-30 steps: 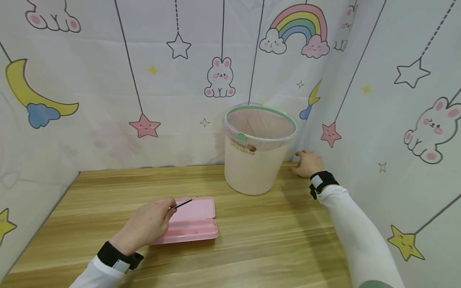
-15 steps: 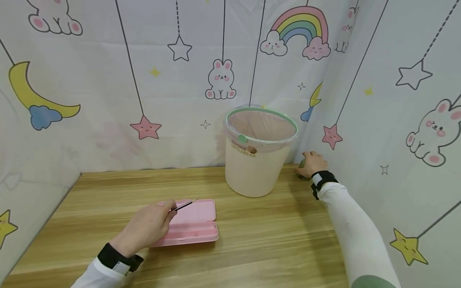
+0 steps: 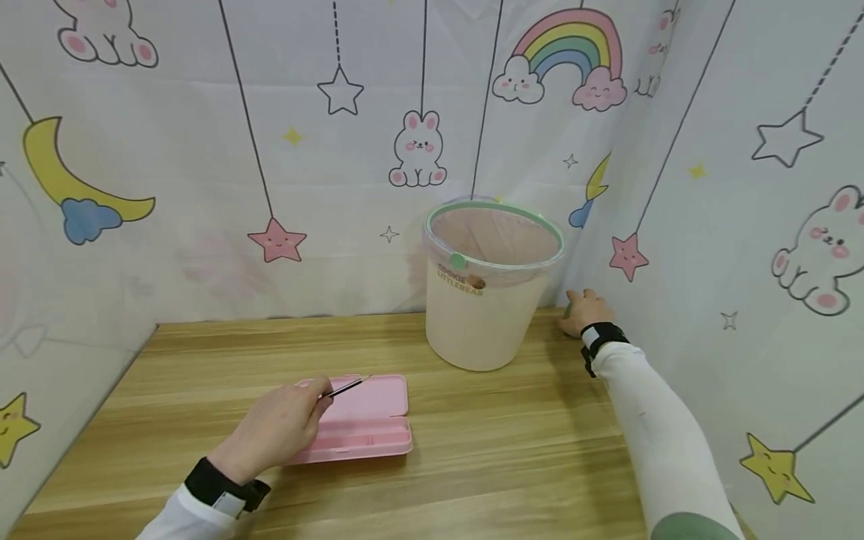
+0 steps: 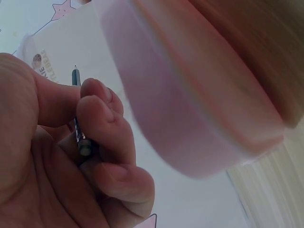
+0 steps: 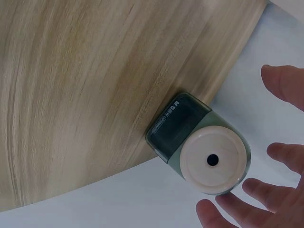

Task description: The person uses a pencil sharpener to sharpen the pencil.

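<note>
Green pencil sharpener (image 5: 199,154) sitting at the far right edge of the surface (image 3: 513,450), tight against the curtain, just right of the bin (image 3: 487,285). Right hand (image 3: 584,311) spread loosely around it, fingertips (image 5: 223,211) touching. Left hand (image 3: 273,427) pinching a pencil (image 3: 343,387) over the pink case (image 3: 367,420), lower left.

- The case (image 3: 364,420) lies open on the counter (image 3: 506,457), towards its front left.
- The left hand (image 3: 273,429) rests on the case's left end and pinches a pencil (image 3: 343,387) above it.
- The bin (image 3: 487,281) stands behind, to the right.
- The sharpener (image 5: 202,149) sits right of the bin, at the counter's edge, with the right hand (image 3: 586,311) over it.
</note>
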`<state>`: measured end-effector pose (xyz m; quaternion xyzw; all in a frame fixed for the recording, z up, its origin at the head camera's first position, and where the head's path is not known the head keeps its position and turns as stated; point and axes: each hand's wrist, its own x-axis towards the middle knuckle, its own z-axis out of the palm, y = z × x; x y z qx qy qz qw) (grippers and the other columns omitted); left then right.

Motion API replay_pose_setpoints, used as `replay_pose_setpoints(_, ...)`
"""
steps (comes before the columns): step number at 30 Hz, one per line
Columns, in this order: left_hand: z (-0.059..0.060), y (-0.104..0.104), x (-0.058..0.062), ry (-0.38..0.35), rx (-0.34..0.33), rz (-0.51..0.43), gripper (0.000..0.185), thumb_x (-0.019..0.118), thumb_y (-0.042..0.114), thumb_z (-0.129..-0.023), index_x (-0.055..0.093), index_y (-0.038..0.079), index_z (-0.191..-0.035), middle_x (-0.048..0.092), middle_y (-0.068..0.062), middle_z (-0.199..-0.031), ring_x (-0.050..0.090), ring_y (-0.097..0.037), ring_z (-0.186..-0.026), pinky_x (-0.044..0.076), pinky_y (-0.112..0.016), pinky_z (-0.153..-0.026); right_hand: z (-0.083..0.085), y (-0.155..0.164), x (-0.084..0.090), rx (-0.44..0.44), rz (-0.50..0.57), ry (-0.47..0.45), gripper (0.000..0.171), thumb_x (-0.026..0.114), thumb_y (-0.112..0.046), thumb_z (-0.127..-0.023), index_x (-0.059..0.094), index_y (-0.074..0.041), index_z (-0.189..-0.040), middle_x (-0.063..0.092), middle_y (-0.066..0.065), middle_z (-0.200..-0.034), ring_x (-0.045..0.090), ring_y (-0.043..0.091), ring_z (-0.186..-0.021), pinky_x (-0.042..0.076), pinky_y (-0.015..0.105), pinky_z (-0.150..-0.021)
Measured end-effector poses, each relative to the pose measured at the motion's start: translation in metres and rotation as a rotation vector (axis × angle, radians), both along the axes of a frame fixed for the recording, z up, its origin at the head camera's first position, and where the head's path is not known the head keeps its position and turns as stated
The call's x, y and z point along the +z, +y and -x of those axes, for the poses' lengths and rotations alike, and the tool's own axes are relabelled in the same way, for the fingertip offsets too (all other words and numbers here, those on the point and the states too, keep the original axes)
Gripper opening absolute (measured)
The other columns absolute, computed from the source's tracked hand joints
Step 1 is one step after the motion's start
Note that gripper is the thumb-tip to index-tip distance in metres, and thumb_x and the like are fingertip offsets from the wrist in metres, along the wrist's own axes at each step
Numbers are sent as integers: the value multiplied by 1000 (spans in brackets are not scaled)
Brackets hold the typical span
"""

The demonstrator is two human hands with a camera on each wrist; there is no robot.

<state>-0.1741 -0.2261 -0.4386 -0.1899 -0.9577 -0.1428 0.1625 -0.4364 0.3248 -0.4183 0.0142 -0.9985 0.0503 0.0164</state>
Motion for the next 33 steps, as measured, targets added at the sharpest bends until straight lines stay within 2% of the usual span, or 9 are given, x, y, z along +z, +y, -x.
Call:
replay_pose_setpoints(6,0,0,1,-11,5,-9,11,74,14,-106,67,19,-100,67,9,-73,48,-5,-62,42,-29,-56,5,4,-9,-9,-26,11,80,73,-38,-102,45,4,-164,46,45,-159,51,67,-142,47,74,-119)
replay_pose_setpoints(11,0,0,1,-23,12,-9,10,74,15,-107,67,19,-100,65,9,-72,46,-5,-61,40,-28,-55,4,4,-11,-51,11,-21,77,71,-31,-103,42,3,-165,42,45,-161,52,70,-141,47,75,-118)
replay_pose_setpoints(16,0,0,-1,-18,8,-5,10,75,15,-106,68,19,-100,66,8,-72,47,-5,-61,39,-28,-54,4,5,-11,-65,16,5,72,66,-15,-99,43,-1,-166,44,44,-154,60,69,-129,54,75,-107)
replay_pose_setpoints(19,-1,0,-1,-13,2,-7,11,75,15,-106,67,19,-100,65,8,-71,47,-5,-60,39,-28,-53,5,7,-11,-68,-7,30,69,66,-14,-98,46,-3,-164,46,43,-148,64,67,-120,59,74,-98)
replay_pose_setpoints(27,-2,-1,-1,-30,0,-14,10,73,14,-107,67,17,-100,64,8,-71,46,-5,-60,38,-27,-54,4,6,-9,-48,-41,17,70,69,-15,-99,47,-5,-164,47,43,-149,65,65,-120,60,73,-96)
replay_pose_setpoints(33,-2,-2,-2,-29,1,-6,9,73,14,-107,67,17,-101,64,8,-72,46,-5,-61,39,-27,-55,1,5,-11,-26,-45,15,76,77,-6,-94,48,-4,-163,49,43,-147,67,65,-115,61,73,-93)
